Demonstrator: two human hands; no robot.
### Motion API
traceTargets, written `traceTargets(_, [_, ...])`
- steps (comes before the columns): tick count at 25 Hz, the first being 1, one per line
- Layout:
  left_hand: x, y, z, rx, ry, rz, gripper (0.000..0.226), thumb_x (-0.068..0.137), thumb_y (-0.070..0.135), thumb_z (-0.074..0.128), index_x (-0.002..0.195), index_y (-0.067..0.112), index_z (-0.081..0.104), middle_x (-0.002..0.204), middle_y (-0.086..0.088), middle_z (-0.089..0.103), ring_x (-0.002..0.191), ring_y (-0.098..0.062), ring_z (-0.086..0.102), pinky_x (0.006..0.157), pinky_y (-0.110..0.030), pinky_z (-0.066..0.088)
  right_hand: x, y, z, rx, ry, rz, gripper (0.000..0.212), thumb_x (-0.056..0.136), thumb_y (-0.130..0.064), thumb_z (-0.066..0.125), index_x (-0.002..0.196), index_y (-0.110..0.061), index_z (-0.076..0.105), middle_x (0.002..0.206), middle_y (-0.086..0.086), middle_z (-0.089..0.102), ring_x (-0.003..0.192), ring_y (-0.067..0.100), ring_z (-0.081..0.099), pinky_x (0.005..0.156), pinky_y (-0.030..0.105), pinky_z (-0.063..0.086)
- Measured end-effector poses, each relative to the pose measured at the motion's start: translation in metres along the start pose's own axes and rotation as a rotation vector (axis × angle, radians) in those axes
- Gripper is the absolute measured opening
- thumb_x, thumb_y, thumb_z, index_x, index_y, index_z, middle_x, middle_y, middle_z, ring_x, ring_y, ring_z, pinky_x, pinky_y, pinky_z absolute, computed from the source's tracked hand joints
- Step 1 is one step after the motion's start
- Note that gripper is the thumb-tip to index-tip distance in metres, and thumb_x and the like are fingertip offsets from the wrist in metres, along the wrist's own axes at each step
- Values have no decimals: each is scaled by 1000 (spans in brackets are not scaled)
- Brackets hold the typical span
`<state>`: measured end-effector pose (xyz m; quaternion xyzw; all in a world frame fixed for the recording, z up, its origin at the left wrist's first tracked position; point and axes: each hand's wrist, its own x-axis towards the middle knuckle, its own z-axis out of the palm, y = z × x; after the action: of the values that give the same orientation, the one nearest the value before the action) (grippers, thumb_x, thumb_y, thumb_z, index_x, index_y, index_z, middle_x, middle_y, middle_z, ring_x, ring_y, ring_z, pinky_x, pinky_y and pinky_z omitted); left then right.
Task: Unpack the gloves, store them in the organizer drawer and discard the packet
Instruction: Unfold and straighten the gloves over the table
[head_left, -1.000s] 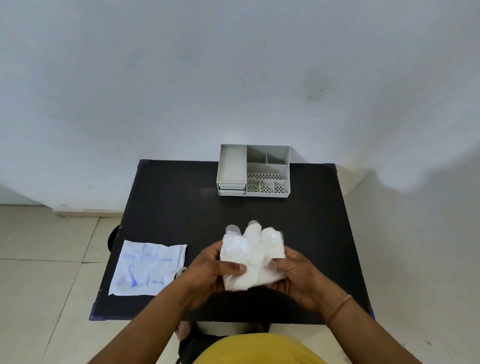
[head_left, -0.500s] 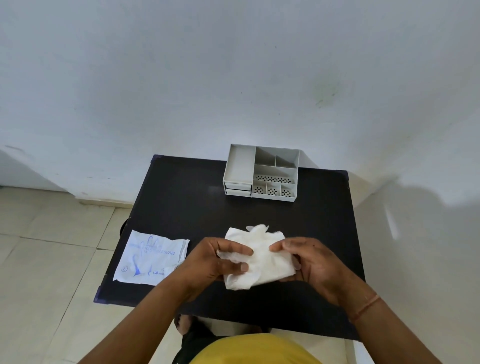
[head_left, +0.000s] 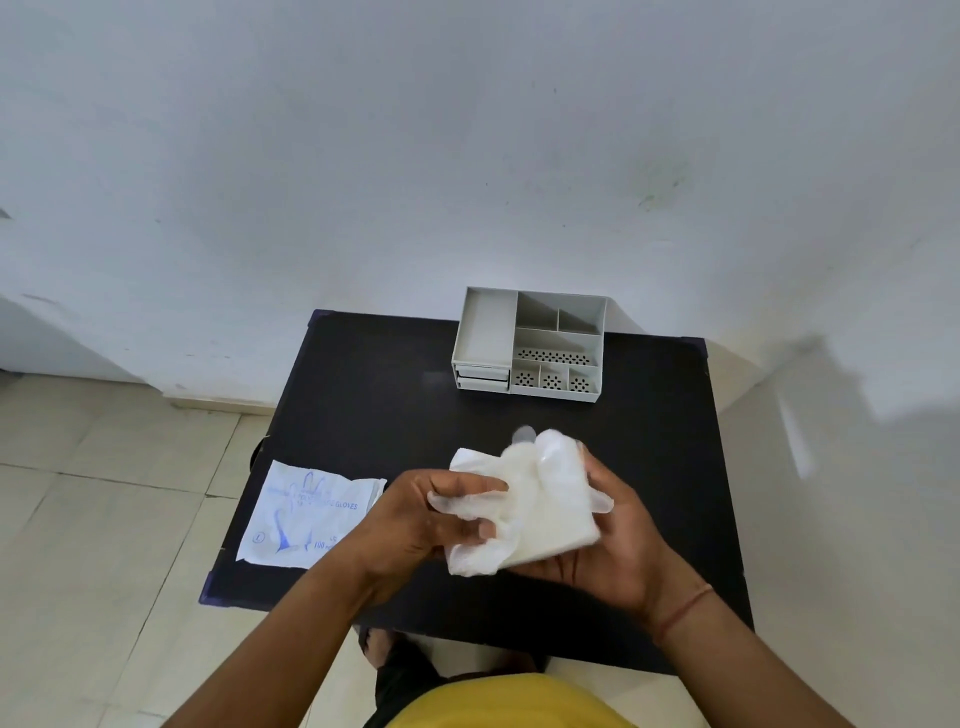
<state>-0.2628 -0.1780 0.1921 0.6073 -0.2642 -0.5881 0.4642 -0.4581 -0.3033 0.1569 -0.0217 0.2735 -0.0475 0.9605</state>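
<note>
A folded wad of thin translucent white gloves (head_left: 540, 509) is held above the black table (head_left: 374, 415), between both hands. My left hand (head_left: 421, 519) pinches its left edge, thumb on top. My right hand (head_left: 608, 545) cups it from below and the right, palm up. The flat white glove packet (head_left: 306, 514) with blue print lies at the table's front left corner, overhanging the edge. The grey organizer (head_left: 530, 345) stands at the back of the table; its two small drawers (head_left: 482, 378) at the lower left look shut.
The table stands against a white wall, with tiled floor to the left and front. A dark round object (head_left: 257, 452) shows under the table's left edge. My yellow shirt fills the bottom of the view.
The gloves were folded down from an upright fan of fingers into a flatter bundle. My right hand turned palm up beneath it, and the view shifted left.
</note>
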Motion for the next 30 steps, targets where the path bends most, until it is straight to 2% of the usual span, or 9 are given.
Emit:
traceTargets(3, [-9, 8, -1, 174, -25, -32, 58, 83, 29, 89, 134, 46, 68, 132, 10, 70, 117, -19, 71, 88, -37, 66, -2, 4, -10, -142, 10, -28, 67, 94, -40, 70, 151, -11, 52, 161, 28, 40, 148, 52, 36, 121, 75, 14])
traceTargets(8, [-26, 29, -3, -169, -177, 132, 85, 87, 70, 66, 161, 47, 34, 156, 9, 58, 90, -32, 77, 59, -36, 63, -2, 7, -11, -125, 51, -162, 93, 64, -13, 97, 147, -4, 56, 148, 28, 57, 126, 51, 62, 103, 63, 46])
traceTargets(11, [-26, 25, 1, -29, 54, 164, 56, 93, 50, 73, 147, 47, 57, 139, 11, 68, 96, -28, 77, 59, -38, 65, 1, 13, 0, -134, 17, -208, 86, 51, -3, 101, 131, -8, 70, 134, 27, 68, 117, 49, 68, 88, 58, 57])
traceTargets(15, [-25, 12, 5, 140, 350, 141, 25, 87, 15, 83, 98, 37, 84, 136, 19, 68, 109, -26, 75, 58, -29, 65, 7, 24, 6, -295, 72, -258, 61, 78, 7, 77, 135, -13, 67, 133, 24, 70, 122, 47, 67, 77, 53, 64])
traceTargets(17, [-27, 11, 8, 263, 427, 81, 15, 90, 21, 82, 96, 35, 83, 142, 19, 62, 111, -22, 71, 56, -25, 63, 8, 28, 3, -334, 183, -270, 62, 78, 5, 73, 136, -15, 63, 131, 21, 72, 122, 47, 66, 69, 49, 67])
traceTargets(21, [-43, 6, 15, 210, 285, 39, 43, 89, 59, 59, 122, 39, 77, 159, 19, 44, 119, -27, 66, 64, -27, 65, 5, 34, -3, -305, 230, -286, 58, 74, 1, 72, 128, -17, 64, 115, 16, 79, 119, 46, 66, 65, 46, 66])
traceTargets(24, [-51, -2, 12, -29, 239, 44, 43, 92, 48, 63, 135, 46, 68, 157, 12, 49, 117, -36, 71, 71, -35, 67, 4, 37, -7, -319, 219, -262, 62, 75, 1, 73, 134, -16, 62, 126, 20, 75, 124, 48, 64, 75, 52, 65])
traceTargets(27, [-45, -11, 2, -315, 164, -96, 74, 83, 26, 85, 149, 34, 51, 145, -3, 65, 113, -34, 77, 82, -50, 67, -1, 32, -9, -474, 140, -238, 77, 68, -5, 90, 139, -16, 61, 133, 19, 72, 125, 46, 65, 98, 71, 52])
traceTargets(30, [-42, -17, -2, -308, 62, -218, 57, 83, 8, 84, 135, 16, 62, 122, -12, 80, 112, -35, 77, 88, -51, 66, -4, 20, 3, -690, 121, -187, 69, 73, -5, 85, 136, -25, 64, 130, 15, 72, 120, 41, 68, 90, 63, 55])
